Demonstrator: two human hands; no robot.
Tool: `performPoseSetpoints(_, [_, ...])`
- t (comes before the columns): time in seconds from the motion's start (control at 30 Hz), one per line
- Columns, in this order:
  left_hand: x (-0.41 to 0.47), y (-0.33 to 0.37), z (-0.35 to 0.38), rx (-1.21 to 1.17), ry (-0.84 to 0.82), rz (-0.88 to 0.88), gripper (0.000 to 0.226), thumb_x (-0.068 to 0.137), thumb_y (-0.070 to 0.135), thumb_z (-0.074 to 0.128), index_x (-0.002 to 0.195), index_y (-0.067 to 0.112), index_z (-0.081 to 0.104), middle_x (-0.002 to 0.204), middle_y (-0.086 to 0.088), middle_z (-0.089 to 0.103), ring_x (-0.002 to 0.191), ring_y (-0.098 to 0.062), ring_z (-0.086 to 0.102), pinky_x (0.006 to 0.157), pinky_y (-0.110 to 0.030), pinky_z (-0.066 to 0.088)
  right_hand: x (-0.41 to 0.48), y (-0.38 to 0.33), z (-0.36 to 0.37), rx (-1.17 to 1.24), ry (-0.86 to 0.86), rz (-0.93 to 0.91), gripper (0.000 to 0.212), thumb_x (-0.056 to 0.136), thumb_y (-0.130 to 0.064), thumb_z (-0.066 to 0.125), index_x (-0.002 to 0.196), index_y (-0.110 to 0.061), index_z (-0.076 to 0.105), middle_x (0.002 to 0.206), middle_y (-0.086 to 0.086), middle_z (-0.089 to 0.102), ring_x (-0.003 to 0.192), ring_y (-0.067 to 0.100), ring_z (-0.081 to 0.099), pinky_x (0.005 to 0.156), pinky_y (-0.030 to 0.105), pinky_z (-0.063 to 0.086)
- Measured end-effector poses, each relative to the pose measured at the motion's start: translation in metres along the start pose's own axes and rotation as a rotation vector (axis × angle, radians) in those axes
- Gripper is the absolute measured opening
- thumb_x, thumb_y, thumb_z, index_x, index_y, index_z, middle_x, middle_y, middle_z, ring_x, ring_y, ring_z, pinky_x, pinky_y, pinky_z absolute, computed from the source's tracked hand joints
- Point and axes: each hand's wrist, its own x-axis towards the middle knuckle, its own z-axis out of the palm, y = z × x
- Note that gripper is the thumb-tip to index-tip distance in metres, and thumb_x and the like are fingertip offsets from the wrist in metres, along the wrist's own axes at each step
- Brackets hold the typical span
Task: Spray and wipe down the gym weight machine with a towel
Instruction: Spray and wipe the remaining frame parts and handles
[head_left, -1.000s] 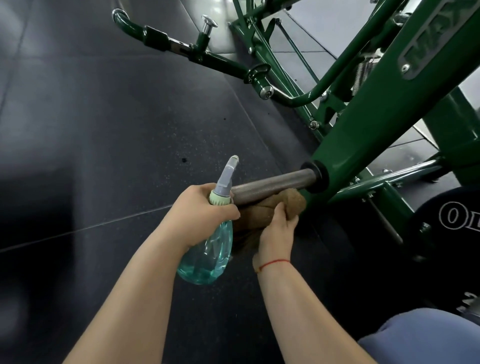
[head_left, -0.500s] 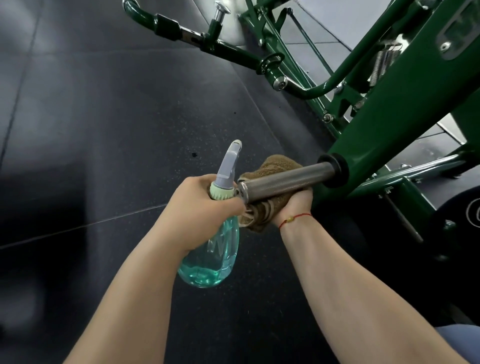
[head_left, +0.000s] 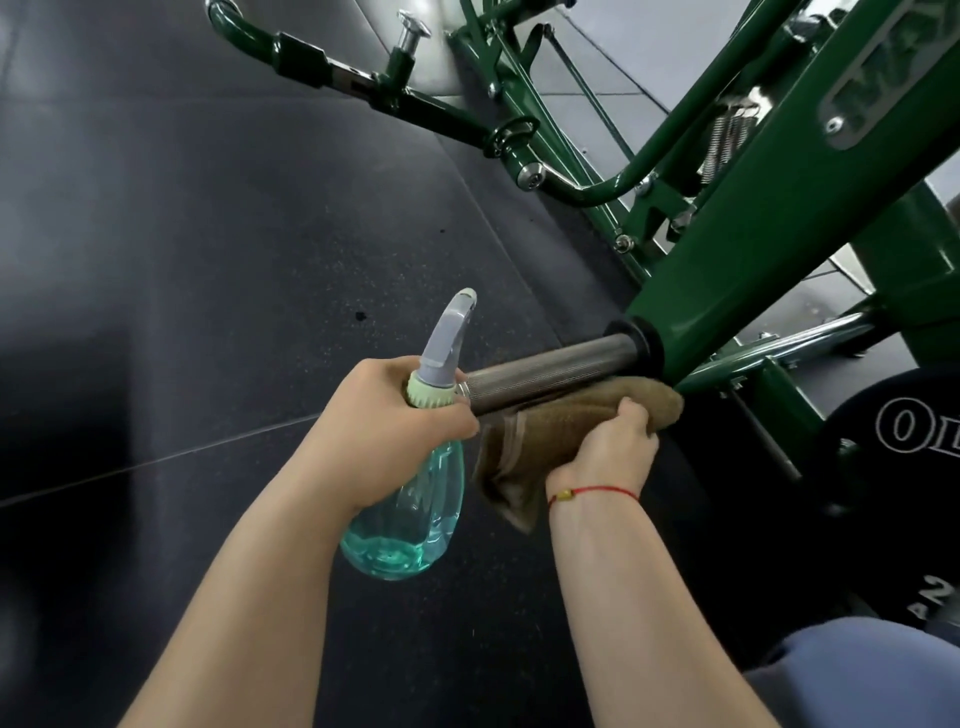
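Head view showed one green machine frame (head_left: 753, 249) at two o'clock and its one steel bar (head_left: 550, 371) at centre. The left hand (head_left: 384, 415) clasped one spray bottle (head_left: 410, 519) at seven o'clock. The right hand (head_left: 608, 457) gripped one brown towel (head_left: 561, 415) beneath the bar; wrapping it round would probably wipe better.

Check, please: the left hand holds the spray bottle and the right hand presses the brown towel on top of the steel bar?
Not on top: the head view shows the right hand pressing the brown towel under the steel bar.
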Motion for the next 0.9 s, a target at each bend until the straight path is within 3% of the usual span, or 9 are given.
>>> performPoseSetpoints(0.1, [-0.001, -0.001, -0.006, 0.007, -0.011, 0.010, 0.027, 0.064, 0.035, 0.073, 0.087, 0.021, 0.075, 0.081, -0.018, 0.068, 0.071, -0.018, 0.056, 0.069, -0.037, 0.045, 0.010, -0.002, 0.020, -0.048, -0.014, -0.092, 0.055, 0.103, -0.032, 0.051, 0.153, -0.029, 0.030, 0.143, 0.010, 0.050, 0.120, 0.030, 0.057, 0.103, 0.051, 0.047])
performPoseSetpoints(0.23, [0.001, -0.001, -0.004, 0.045, -0.035, 0.012, 0.032, 0.071, 0.029, 0.079, 0.095, 0.010, 0.070, 0.070, -0.006, 0.057, 0.066, -0.018, 0.053, 0.066, -0.038, 0.043, 0.024, 0.010, 0.027, -0.224, -0.010, -0.113, 0.065, 0.101, -0.025, 0.053, 0.156, -0.023, 0.019, 0.145, 0.015, 0.046, 0.127, 0.034, 0.053, 0.108, 0.050, 0.044])
performPoseSetpoints(0.33, [0.008, 0.006, 0.008, 0.050, -0.081, 0.054, 0.051, 0.066, 0.033, 0.077, 0.103, 0.002, 0.064, 0.070, -0.006, 0.054, 0.065, -0.018, 0.051, 0.063, -0.038, 0.041, 0.019, 0.000, 0.010, -0.366, -0.081, -0.137, 0.061, 0.101, -0.021, 0.054, 0.155, -0.017, 0.026, 0.137, 0.013, 0.052, 0.119, 0.030, 0.057, 0.097, 0.038, 0.046])
performPoseSetpoints(0.47, [0.017, 0.024, 0.026, 0.027, -0.178, 0.110, 0.045, 0.064, 0.035, 0.078, 0.097, 0.006, 0.066, 0.067, -0.004, 0.053, 0.062, -0.017, 0.050, 0.063, -0.037, 0.040, 0.007, -0.031, -0.016, -0.415, -0.162, -0.225, 0.044, 0.087, -0.023, 0.070, 0.129, -0.022, 0.058, 0.115, 0.011, 0.069, 0.104, 0.031, 0.069, 0.096, 0.054, 0.055])
performPoseSetpoints(0.53, [0.022, 0.035, 0.039, 0.004, -0.240, 0.143, 0.029, 0.068, 0.032, 0.084, 0.080, 0.013, 0.066, 0.064, -0.002, 0.054, 0.061, -0.016, 0.051, 0.061, -0.032, 0.040, 0.001, -0.056, -0.023, -0.365, -0.165, -0.325, 0.040, 0.077, -0.020, 0.074, 0.117, -0.024, 0.066, 0.107, 0.009, 0.074, 0.098, 0.030, 0.072, 0.089, 0.055, 0.058])
performPoseSetpoints(0.6, [0.024, 0.045, 0.055, -0.001, -0.275, 0.188, 0.027, 0.076, 0.026, 0.086, 0.063, 0.028, 0.062, 0.057, 0.006, 0.052, 0.056, -0.012, 0.049, 0.055, -0.027, 0.038, -0.005, -0.082, -0.026, -0.339, -0.167, -0.445, 0.034, 0.081, -0.014, 0.074, 0.113, -0.022, 0.067, 0.103, 0.008, 0.075, 0.095, 0.030, 0.073, 0.084, 0.053, 0.060])
performPoseSetpoints(0.67, [0.028, 0.055, 0.074, -0.024, -0.292, 0.230, 0.028, 0.078, 0.024, 0.084, 0.062, 0.035, 0.063, 0.056, 0.010, 0.054, 0.055, -0.011, 0.049, 0.054, -0.027, 0.038, -0.008, -0.105, -0.033, -0.305, -0.172, -0.542, 0.028, 0.086, -0.010, 0.072, 0.110, -0.023, 0.068, 0.101, 0.006, 0.075, 0.092, 0.027, 0.074, 0.082, 0.050, 0.061])
performPoseSetpoints(0.8, [0.032, 0.069, 0.104, -0.052, -0.283, 0.275, 0.020, 0.076, 0.018, 0.082, 0.073, 0.026, 0.064, 0.059, 0.006, 0.055, 0.053, -0.014, 0.047, 0.053, -0.031, 0.038, -0.016, -0.128, -0.050, -0.316, -0.161, -0.776, 0.027, 0.086, -0.012, 0.074, 0.104, -0.031, 0.067, 0.100, -0.003, 0.074, 0.094, 0.019, 0.073, 0.089, 0.051, 0.059])
performPoseSetpoints(0.9, [0.035, 0.074, 0.117, -0.036, -0.232, 0.285, 0.018, 0.076, 0.017, 0.080, 0.071, 0.021, 0.063, 0.056, 0.009, 0.054, 0.051, -0.010, 0.048, 0.052, -0.028, 0.039, -0.014, -0.148, -0.059, -0.394, -0.108, -0.989, 0.038, 0.085, -0.014, 0.077, 0.116, -0.032, 0.063, 0.113, -0.007, 0.069, 0.106, 0.011, 0.068, 0.097, 0.049, 0.055])
